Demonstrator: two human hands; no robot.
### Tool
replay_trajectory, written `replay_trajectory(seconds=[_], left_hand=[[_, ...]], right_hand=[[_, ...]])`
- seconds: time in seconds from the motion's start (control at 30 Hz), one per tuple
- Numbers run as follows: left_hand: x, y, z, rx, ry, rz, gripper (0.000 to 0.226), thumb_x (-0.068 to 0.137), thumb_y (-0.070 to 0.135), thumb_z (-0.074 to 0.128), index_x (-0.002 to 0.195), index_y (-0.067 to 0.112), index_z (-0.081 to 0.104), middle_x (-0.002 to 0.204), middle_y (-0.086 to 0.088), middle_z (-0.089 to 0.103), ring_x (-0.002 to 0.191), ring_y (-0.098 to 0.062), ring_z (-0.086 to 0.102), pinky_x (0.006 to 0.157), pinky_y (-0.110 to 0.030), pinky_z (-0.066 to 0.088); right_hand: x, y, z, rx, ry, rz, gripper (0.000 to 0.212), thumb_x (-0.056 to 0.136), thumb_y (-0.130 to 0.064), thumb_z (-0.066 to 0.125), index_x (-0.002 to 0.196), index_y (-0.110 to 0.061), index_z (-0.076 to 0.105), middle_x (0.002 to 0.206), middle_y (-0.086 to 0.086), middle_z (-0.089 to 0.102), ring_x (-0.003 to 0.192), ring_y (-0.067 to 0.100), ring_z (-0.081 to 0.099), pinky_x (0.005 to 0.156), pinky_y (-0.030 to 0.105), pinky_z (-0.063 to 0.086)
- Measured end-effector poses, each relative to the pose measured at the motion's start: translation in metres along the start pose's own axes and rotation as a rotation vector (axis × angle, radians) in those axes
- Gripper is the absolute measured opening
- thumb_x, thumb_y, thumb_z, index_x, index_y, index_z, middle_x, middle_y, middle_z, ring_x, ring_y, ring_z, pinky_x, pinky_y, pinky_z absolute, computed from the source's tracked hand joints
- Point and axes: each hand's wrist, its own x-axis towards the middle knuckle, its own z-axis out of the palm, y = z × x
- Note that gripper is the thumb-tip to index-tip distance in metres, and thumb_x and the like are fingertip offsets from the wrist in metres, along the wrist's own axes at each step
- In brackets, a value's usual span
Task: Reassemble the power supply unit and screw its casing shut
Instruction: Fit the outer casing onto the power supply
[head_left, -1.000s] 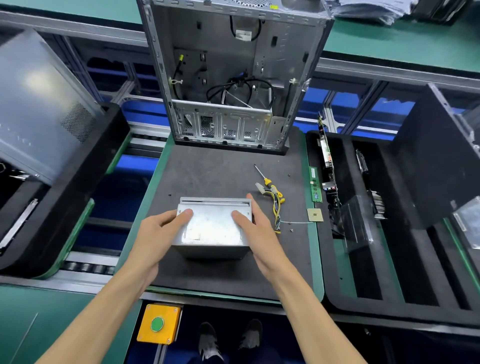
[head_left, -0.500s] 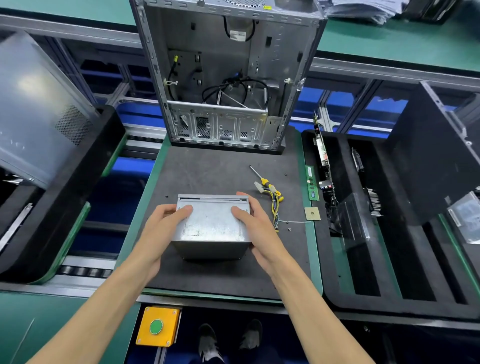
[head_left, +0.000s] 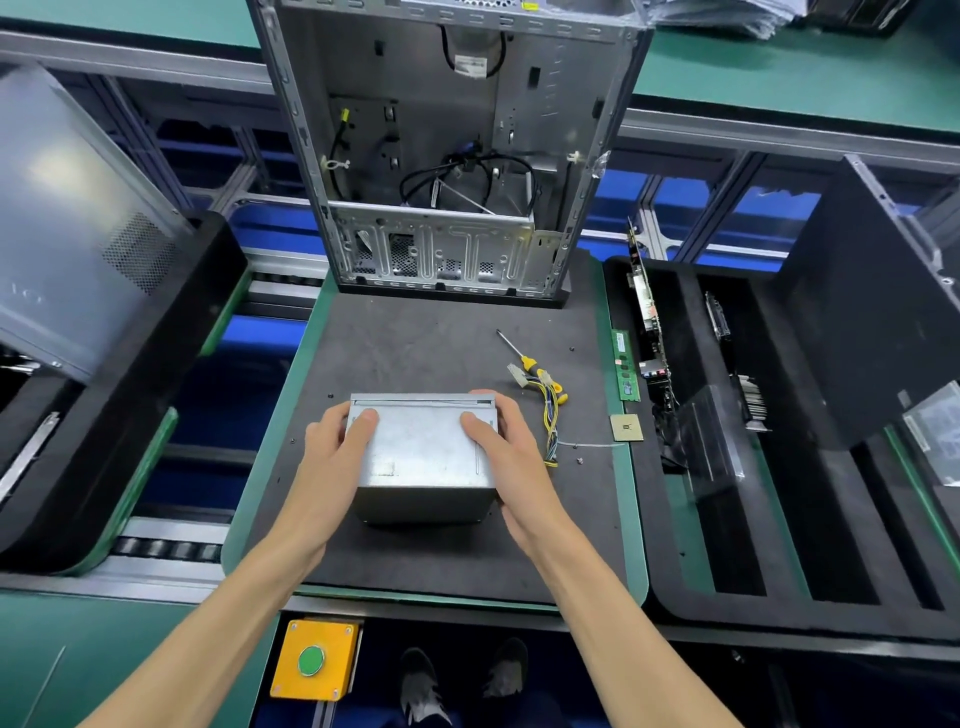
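Since 1 second ago almost nothing has moved — both hands stay on the power supply unit, and the box sits in the same spot on the dark mat. The left hand holds the left side of the silver box, its thumb lying on top and its fingers curled round the far left corner. The right hand holds the right side the same way, thumb on top, fingers bent over the far right corner. The box rests on the mat, near its front edge.

Just to the right of the box lies a bunch of yellow wires with a white plug. A screwdriver with a yellow handle lies under them, pointing away. A small screw sits on the mat near the wires. Behind the mat stands an open computer case — black cables hang inside it. A yellow box with 1 green button is below the bench.
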Motion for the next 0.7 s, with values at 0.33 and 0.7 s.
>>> replay_trajectory(seconds=[0.33, 0.7], left_hand=[[-0.004, -0.002, -0.006, -0.105, -0.161, -0.068, 0.069, 0.072, 0.079, 0.050, 0.138, 0.067, 0.037, 0.151, 0.019, 0.033, 0.143, -0.009, 0.036, 0.124, -0.048, 0.020], [-0.004, 0.003, 0.004, 0.096, -0.057, -0.053, 0.055, 0.102, 0.061, 0.026, 0.154, 0.054, 0.008, 0.165, 0.014, 0.007, 0.151, -0.014, 0.013, 0.118, -0.044, 0.017]], right_hand=[[0.001, 0.005, -0.005, -0.035, -0.094, -0.022, 0.048, 0.100, -0.024, 0.062, 0.144, -0.041, 0.049, 0.137, -0.011, 0.063, 0.126, 0.009, 0.061, 0.108, 0.035, 0.049], [-0.001, 0.009, 0.002, -0.100, -0.042, -0.025, 0.029, 0.107, -0.038, 0.048, 0.133, -0.050, 0.052, 0.132, -0.018, 0.063, 0.122, 0.001, 0.059, 0.095, 0.021, 0.047]])
